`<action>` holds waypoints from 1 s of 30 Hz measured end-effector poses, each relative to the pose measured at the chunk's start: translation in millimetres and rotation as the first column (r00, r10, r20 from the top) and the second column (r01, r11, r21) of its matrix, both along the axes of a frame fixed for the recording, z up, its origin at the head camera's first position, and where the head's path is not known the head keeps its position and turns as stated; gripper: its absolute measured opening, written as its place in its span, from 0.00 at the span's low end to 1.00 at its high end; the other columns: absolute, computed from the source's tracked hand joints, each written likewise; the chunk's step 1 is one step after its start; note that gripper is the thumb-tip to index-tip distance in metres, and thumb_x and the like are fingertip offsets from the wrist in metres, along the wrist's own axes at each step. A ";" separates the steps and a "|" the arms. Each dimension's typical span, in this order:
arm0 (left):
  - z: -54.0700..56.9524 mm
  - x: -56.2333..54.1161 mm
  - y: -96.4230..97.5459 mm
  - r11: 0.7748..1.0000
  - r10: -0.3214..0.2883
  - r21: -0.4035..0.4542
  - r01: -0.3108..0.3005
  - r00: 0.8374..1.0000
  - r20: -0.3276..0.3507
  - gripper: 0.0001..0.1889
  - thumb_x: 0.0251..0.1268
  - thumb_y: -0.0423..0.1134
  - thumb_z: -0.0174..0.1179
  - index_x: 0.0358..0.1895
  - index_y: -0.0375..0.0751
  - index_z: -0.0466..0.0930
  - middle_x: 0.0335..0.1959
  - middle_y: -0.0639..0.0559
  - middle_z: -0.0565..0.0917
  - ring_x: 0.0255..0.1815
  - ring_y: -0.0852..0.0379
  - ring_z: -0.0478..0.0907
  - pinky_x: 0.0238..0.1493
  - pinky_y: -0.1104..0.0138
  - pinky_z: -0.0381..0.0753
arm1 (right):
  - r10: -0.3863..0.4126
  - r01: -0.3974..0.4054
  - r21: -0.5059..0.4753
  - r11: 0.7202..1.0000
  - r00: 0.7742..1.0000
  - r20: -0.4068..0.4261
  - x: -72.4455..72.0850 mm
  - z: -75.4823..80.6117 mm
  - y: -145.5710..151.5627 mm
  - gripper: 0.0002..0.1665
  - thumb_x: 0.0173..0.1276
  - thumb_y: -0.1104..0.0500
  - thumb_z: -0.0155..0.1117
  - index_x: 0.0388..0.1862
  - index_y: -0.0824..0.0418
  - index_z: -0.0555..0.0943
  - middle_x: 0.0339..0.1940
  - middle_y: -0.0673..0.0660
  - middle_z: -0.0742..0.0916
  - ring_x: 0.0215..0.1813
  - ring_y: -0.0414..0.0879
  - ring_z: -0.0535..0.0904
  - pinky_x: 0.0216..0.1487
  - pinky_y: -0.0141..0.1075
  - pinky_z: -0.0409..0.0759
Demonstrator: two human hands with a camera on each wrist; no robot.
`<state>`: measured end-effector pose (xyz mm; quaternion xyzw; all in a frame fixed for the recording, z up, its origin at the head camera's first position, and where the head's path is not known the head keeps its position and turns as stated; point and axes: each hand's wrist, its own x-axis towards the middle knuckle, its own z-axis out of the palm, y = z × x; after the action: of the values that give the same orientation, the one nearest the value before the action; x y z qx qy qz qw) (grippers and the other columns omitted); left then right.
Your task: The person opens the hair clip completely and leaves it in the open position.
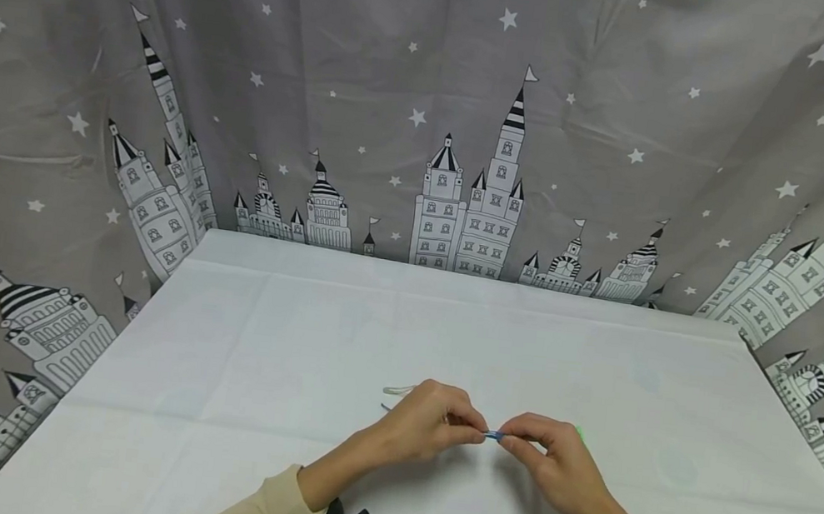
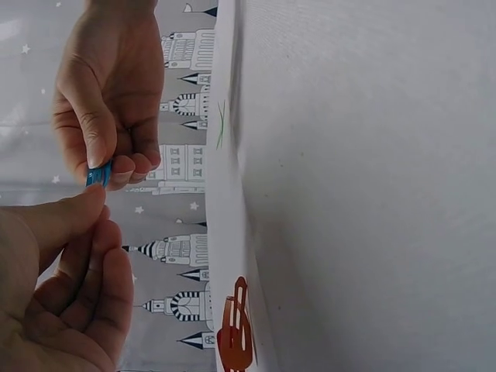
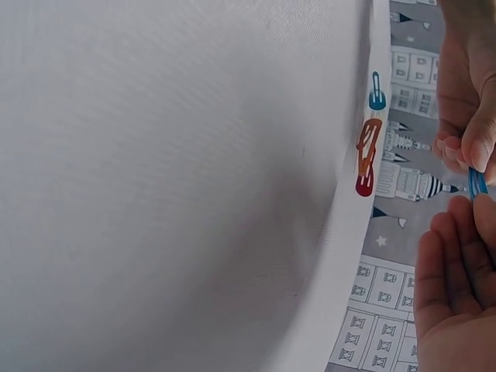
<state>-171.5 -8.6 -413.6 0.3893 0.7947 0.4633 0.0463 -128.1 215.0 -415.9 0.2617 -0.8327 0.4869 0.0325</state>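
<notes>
A small blue hair clip [image 1: 494,435] is held between both hands, over the middle of the white table. My left hand [image 1: 428,422] pinches one end of it between thumb and fingertips. From the other side, my right hand [image 1: 556,461] pinches the opposite end, the two hands' fingertips almost meeting. In the left wrist view only a short blue middle part of the clip [image 2: 98,175] shows. The right wrist view gives its slotted blue body [image 3: 477,183]; the ends are covered by fingers.
Beyond the left hand lies a pale loop-shaped clip [image 1: 398,390]. The right wrist view has a teal clip [image 3: 377,97], an orange clip [image 3: 370,138] and a red clip [image 3: 365,183] on the table. Something bright green [image 1: 579,432] peeks out behind the right hand. A patterned grey curtain [image 1: 368,102] surrounds the table.
</notes>
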 end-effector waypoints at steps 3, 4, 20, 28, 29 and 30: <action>1.2 -0.1 0.6 1.000 -0.012 0.004 0.012 1.000 -0.004 0.03 0.60 0.31 0.69 0.36 0.38 0.90 0.27 0.61 0.83 0.27 0.71 0.73 0.30 0.75 0.76 | -0.004 0.004 -0.012 1.000 1.000 0.009 0.2 -0.6 1.0 0.06 0.69 0.65 0.64 0.35 0.59 0.87 0.36 0.53 0.88 0.39 0.42 0.82 0.40 0.35 0.78; 1.3 -0.2 0.8 1.000 -0.015 0.005 0.015 1.000 -0.003 0.03 0.60 0.31 0.69 0.36 0.38 0.90 0.27 0.61 0.83 0.27 0.71 0.74 0.31 0.75 0.76 | -0.006 0.006 -0.015 1.000 1.000 0.012 0.3 -0.8 1.4 0.06 0.69 0.65 0.64 0.35 0.59 0.87 0.36 0.54 0.88 0.39 0.42 0.82 0.40 0.35 0.78; 0.9 -2.7 -2.1 0.998 -0.058 -0.005 0.058 0.998 -0.009 0.02 0.60 0.31 0.69 0.35 0.39 0.90 0.27 0.61 0.82 0.26 0.72 0.72 0.31 0.75 0.76 | -0.008 0.008 -0.002 1.000 1.000 0.016 4.5 -1.8 -1.5 0.06 0.70 0.64 0.63 0.36 0.59 0.87 0.36 0.52 0.88 0.39 0.41 0.81 0.41 0.35 0.79; -1.4 -2.1 -0.8 1.000 -0.027 -0.015 0.027 1.000 -0.006 0.02 0.60 0.32 0.70 0.35 0.39 0.90 0.27 0.61 0.83 0.27 0.72 0.73 0.32 0.75 0.76 | -0.035 0.035 0.002 0.999 0.999 0.027 4.4 -5.4 -1.3 0.06 0.70 0.64 0.63 0.35 0.58 0.87 0.36 0.51 0.88 0.39 0.40 0.81 0.40 0.35 0.78; -1.6 -2.1 -0.6 1.000 -0.022 -0.019 0.022 1.000 -0.008 0.02 0.60 0.32 0.70 0.35 0.39 0.90 0.28 0.61 0.83 0.27 0.71 0.73 0.32 0.75 0.76 | -0.037 0.037 -0.002 0.999 0.999 0.026 4.3 -5.6 -1.3 0.06 0.70 0.64 0.63 0.35 0.58 0.87 0.36 0.51 0.88 0.39 0.40 0.81 0.41 0.35 0.78; -1.7 -2.1 -0.4 1.000 -0.017 -0.023 0.017 1.000 -0.011 0.02 0.60 0.32 0.69 0.35 0.40 0.90 0.28 0.62 0.83 0.28 0.72 0.73 0.32 0.75 0.76 | -0.038 0.038 -0.005 0.999 0.999 0.026 4.3 -5.8 -1.3 0.06 0.70 0.64 0.63 0.35 0.58 0.87 0.36 0.51 0.88 0.39 0.41 0.81 0.41 0.35 0.78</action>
<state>-173.6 -9.0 -415.3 0.3981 0.7969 0.4516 0.0502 -123.8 213.7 -421.8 0.2393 -0.8366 0.4918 0.0317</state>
